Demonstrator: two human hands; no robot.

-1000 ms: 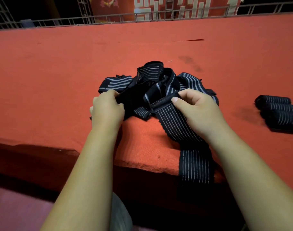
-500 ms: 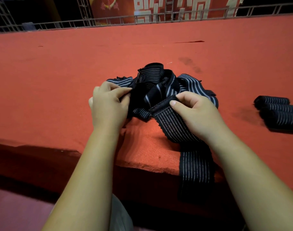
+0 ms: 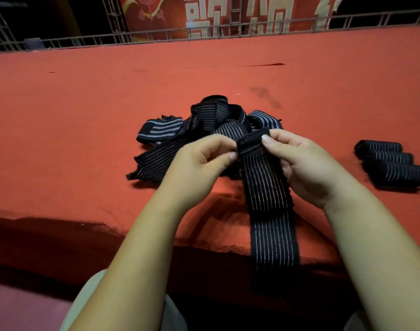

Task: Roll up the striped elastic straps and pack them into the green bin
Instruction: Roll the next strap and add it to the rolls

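A black elastic strap with thin white stripes runs from my hands down over the table's front edge. My left hand pinches the left corner of its dark top end between thumb and fingers. My right hand pinches the right corner. Behind my hands lies a tangled pile of loose striped straps. Three rolled straps lie side by side at the right. The green bin is not in view.
The red cloth-covered table stretches far back to a metal railing with a red banner behind it. The table's front edge drops into dark shadow just below my forearms.
My left hand has left the pile and moved right to the strap's end. Both hands have lifted that end and now hold it by its two corners.
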